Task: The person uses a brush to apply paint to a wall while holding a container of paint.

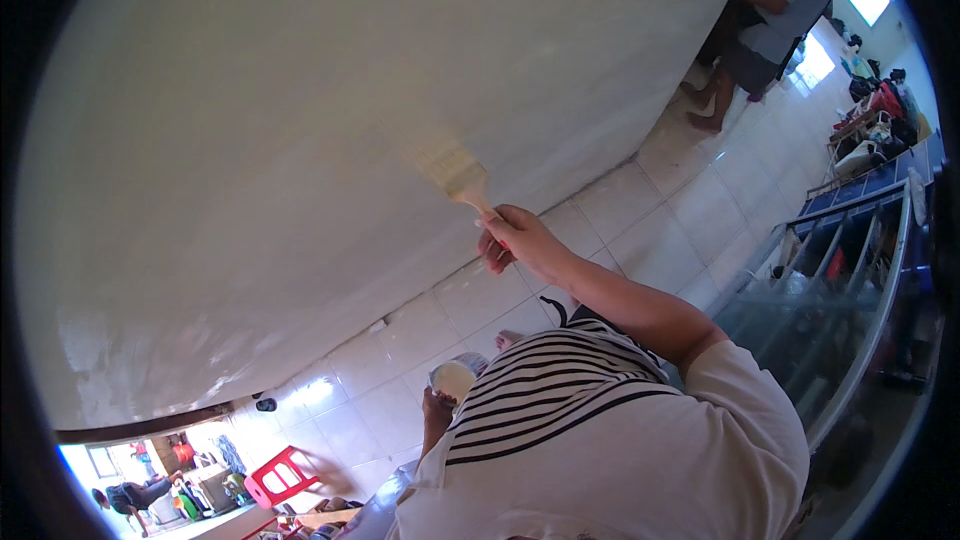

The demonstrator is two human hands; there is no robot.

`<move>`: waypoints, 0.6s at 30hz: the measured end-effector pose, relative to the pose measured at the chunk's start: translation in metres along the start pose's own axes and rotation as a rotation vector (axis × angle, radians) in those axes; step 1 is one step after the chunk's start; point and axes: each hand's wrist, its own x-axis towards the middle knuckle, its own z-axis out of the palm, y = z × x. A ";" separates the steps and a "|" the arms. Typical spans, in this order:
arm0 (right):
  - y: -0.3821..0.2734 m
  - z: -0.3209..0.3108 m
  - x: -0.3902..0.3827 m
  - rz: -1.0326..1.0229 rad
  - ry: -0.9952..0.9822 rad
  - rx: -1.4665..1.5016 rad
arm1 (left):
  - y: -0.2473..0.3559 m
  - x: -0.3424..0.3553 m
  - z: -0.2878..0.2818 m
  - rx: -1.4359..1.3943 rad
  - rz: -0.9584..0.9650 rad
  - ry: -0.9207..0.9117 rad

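Two hands at work, w/ surroundings listed largest to smallest. White wall (330, 120): fills most of the view, smooth, faintly glossy in patches, prob. wet, so best not brushed by a sleeve. Tiled floor (700, 200): pale, shiny, looks slippery underfoot. Glass-fronted cabinet w/ blue frame (850, 260): to the person's right, close by the elbow; rigid and fragile, the main obstacle to a wide arm swing. Second person (780, 10): stands well apart at top right, near the wall's far end, not in the way. Red plastic stool (280, 475): lower left, near a doorway w/ more clutter beyond, well clear.

Paintbrush (455, 172): flat, pale bristles pressed to the wall, wooden handle running down to the right hand (510, 238). Judged light; handle stiff, bristles soft and flexing, poss. slick if paint has run onto the wood. Best grip is mid-handle, just behind the ferrule, as held now: fingers curled tight round the handle, arm stretched out.

Small paint container (453, 380): pale, round, held low near the torso in the left hand (437, 408), fingers wrapped about it from below; the hand is partly hidden by the striped shirt. Judged light but spillable, so keep upright.
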 end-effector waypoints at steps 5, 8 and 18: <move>-0.023 0.017 0.002 0.032 0.080 0.041 | 0.008 0.011 -0.006 0.039 -0.015 -0.102; -0.078 0.046 -0.014 -0.067 0.019 0.015 | 0.006 0.011 -0.004 -0.004 0.024 -0.079; -0.159 0.076 -0.064 -0.444 -0.221 -0.096 | 0.004 0.007 -0.001 0.037 0.042 -0.167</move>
